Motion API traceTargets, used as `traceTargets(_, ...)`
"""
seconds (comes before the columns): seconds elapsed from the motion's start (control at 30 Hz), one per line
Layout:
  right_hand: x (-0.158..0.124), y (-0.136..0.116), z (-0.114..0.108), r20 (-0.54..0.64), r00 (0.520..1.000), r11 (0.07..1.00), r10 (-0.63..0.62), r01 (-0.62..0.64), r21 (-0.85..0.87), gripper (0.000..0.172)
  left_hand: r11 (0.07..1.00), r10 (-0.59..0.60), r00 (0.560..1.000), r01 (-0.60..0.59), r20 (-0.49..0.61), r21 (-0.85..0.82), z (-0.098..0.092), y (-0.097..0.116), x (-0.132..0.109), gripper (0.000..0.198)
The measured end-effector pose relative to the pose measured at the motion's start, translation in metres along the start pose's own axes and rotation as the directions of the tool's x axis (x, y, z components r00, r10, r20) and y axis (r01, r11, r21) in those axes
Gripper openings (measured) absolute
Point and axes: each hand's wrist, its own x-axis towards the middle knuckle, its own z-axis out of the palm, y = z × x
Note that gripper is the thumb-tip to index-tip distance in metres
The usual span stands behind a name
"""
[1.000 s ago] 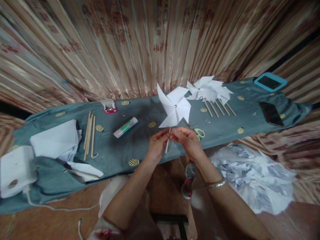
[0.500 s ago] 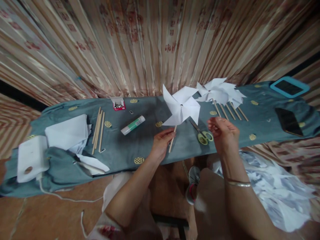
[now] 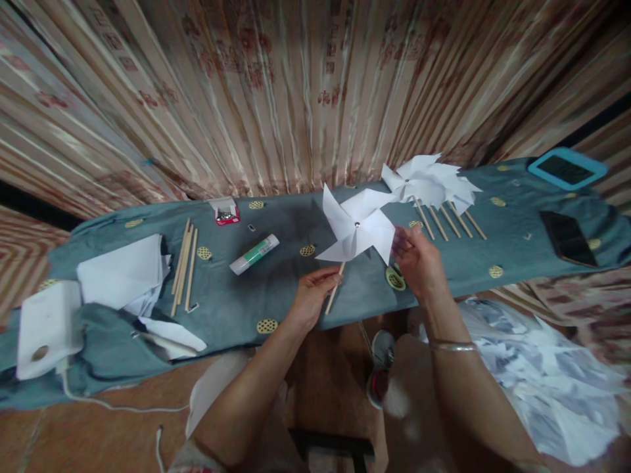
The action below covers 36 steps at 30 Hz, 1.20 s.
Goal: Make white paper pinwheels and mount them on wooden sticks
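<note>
Clear bag (image 3: 547, 381) of paper pieces sits below the bench's near edge, right of the person's legs; bench (image 3: 227, 318) is a long one under a green cloth.

Left hand (image 3: 315, 295) is over the near edge, about mid-length; its fingers are pinched on the wooden stick (image 3: 334, 292) of a white paper pinwheel (image 3: 357, 225); stick's lower end pokes out below the grip, toward the near edge.

Key relation: pinwheel head lies beyond the left fingers, toward the far edge and a bit right; stick's long axis slants from near-left to far-right; right hand (image 3: 419, 263) is just right of the head, so it's the nearer one to the paper, left owns the stick; right fingers half curled at the right-hand blade; can't tell whether they touch it or are closed on anything.

Scissors (image 3: 395, 278) partly hidden behind the right hand; glue stick (image 3: 254, 254) left of centre, lying at a slant; loose sticks (image 3: 182, 266) further left, then a paper stack (image 3: 121, 269) and a white box (image 3: 49, 328) with a cable at the left end.

Toward the far edge: small red-sided box (image 3: 225, 213) with metal bits in it, left half; group of pinwheels (image 3: 434, 184) right of centre, blades overlapping, sticks pointing nearward; dark phone (image 3: 566, 238) near the right end; blue-framed tablet (image 3: 566, 169) at the far right corner; curtain (image 3: 276, 98) behind.
</note>
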Motion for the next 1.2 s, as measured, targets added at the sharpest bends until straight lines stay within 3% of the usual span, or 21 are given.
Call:
traceTargets(0.13,0.0028,0.0005,-0.0004,0.016,0.999,0.999,0.043,-0.043,0.016,0.044,0.999,-0.001,1.0,0.001,0.012,0.042,-0.0023,-0.0024,0.0028,0.038)
traceTargets(0.37,0.0023,0.0003,-0.0037,0.021,1.0,1.0,-0.008,0.008,0.0,0.038,0.991,0.023,0.999,-0.026,0.025,0.129,-0.0031,-0.0046,0.0046,0.033)
traceTargets(0.53,0.0001,-0.0023,-0.0055,0.031,0.999,0.999,-0.045,0.045,-0.005,0.031,0.99,0.015,1.0,-0.018,0.019,0.138,-0.0015,-0.0042,0.004,0.032)
traceTargets(1.2,-0.0057,0.0,-0.0006,0.029,0.999,1.0,0.015,-0.015,0.009,0.03,0.99,0.035,0.999,-0.031,-0.032,0.138,0.0039,-0.0019,0.004,0.033)
